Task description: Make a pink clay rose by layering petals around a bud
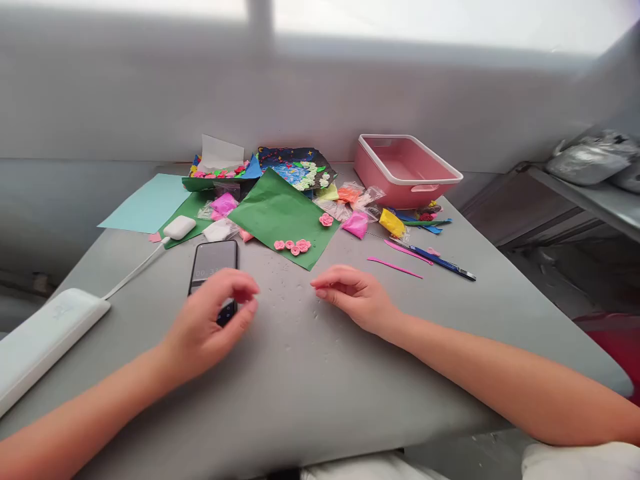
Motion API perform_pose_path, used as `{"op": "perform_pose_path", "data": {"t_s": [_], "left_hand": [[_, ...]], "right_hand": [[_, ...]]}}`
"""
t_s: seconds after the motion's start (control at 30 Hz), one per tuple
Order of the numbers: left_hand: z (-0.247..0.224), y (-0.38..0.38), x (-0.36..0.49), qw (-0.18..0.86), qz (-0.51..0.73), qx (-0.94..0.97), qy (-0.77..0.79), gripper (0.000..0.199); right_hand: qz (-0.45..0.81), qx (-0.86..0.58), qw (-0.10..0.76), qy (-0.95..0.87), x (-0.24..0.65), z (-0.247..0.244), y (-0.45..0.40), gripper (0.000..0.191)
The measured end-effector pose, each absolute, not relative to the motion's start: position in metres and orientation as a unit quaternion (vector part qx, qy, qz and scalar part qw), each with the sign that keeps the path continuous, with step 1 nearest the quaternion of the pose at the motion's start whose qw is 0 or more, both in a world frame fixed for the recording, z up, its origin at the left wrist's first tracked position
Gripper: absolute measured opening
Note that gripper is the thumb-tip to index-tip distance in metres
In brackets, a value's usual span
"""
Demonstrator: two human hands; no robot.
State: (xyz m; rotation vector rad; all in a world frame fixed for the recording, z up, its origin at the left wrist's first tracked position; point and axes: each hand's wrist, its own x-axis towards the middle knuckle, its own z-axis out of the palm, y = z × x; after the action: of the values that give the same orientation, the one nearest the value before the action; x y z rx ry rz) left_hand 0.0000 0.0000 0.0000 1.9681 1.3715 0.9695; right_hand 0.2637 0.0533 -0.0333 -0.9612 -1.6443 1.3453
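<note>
My left hand (215, 320) hovers over the lower part of a black phone (215, 253). Its fingers are curled, with a small gap between them and the thumb, and nothing shows in it. Across from it, my right hand (357, 300) has thumb and fingers brought together in a pinch; whatever lies between the tips, if anything, is too small to make out. Just beyond both hands lies a green sheet (280, 213), turned cornerwise. Several pink clay roses (300, 247) sit near its front edge, and a single pink rose (326, 219) rests by its right corner.
Pink modelling tools (395, 267) and a blue craft knife (443, 262) lie at right. Behind are bags of coloured clay (355, 224), a decorated dark picture (295, 167) and a pink bin (390, 180). A white power strip (55, 340) with a charger (180, 227) and light-blue paper (145, 202) are left.
</note>
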Motion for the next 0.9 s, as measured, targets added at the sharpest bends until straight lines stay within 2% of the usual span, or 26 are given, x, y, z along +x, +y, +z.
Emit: {"op": "perform_pose_path", "data": {"t_s": [0.07, 0.13, 0.23, 0.37, 0.47, 0.6, 0.77, 0.9], "left_hand": [[0.003, -0.010, 0.025, 0.414, 0.322, 0.684, 0.507, 0.014], [0.005, -0.016, 0.045, 0.556, 0.312, 0.568, 0.521, 0.031], [0.004, -0.013, 0.063, 0.648, 0.341, 0.458, 0.505, 0.042], [-0.004, -0.005, 0.065, 0.646, 0.389, 0.454, 0.475, 0.038], [-0.011, -0.006, 0.060, 0.613, 0.405, 0.481, 0.477, 0.032], [-0.014, -0.011, 0.055, 0.614, 0.400, 0.480, 0.482, 0.030], [-0.012, -0.012, 0.057, 0.638, 0.395, 0.455, 0.480, 0.028], [-0.013, -0.013, 0.060, 0.645, 0.423, 0.422, 0.477, 0.026]], "right_hand": [[0.516, -0.352, 0.400, -0.670, 0.258, -0.031, 0.045, 0.023], [0.499, -0.350, 0.396, -0.687, 0.254, -0.028, 0.038, 0.024], [0.393, -0.318, 0.406, -0.761, 0.253, -0.026, 0.033, 0.010], [0.140, -0.187, 0.413, -0.880, 0.251, -0.034, 0.035, 0.007], [0.039, -0.165, 0.426, -0.889, 0.248, -0.040, 0.038, 0.008], [0.068, -0.164, 0.452, -0.874, 0.249, -0.042, 0.038, 0.016], [0.185, -0.162, 0.455, -0.856, 0.251, -0.042, 0.032, 0.022], [0.206, -0.197, 0.473, -0.834, 0.251, -0.045, 0.030, 0.012]]}}
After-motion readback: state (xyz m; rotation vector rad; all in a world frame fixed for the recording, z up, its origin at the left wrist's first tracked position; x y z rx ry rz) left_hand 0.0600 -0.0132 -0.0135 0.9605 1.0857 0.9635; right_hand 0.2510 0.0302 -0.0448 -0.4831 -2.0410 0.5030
